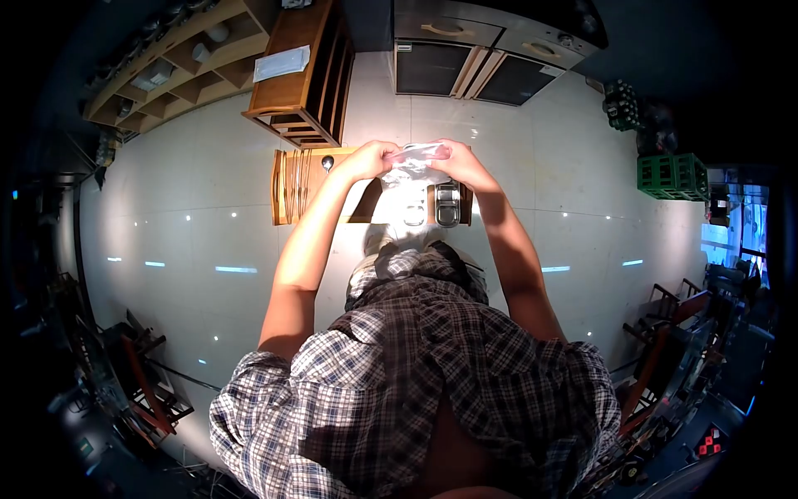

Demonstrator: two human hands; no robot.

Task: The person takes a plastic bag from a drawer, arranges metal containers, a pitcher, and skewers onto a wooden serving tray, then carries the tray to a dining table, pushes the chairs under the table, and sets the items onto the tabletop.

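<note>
My left hand (371, 160) and my right hand (462, 164) are raised in front of me over a low wooden table (284, 187). Between them stretches a crumpled clear plastic bag (411, 166), its upper edge pinched by the fingers of both hands. Beneath the bag, bright light washes out part of the tabletop. A metal tray with compartments (447, 205) lies near the table's right end, and a second shiny container (414, 211) is beside it. Left of my left hand are a dark round-headed spoon (327, 163) and several long thin sticks (299, 187).
Beyond the table stand a wooden rack (303, 75) with a pale blue packet (282, 63) on top and a cabinet with dark doors (474, 71). Wooden shelves (179, 66) are at upper left. A green crate (672, 176) sits at right, with chairs (673, 312) below it.
</note>
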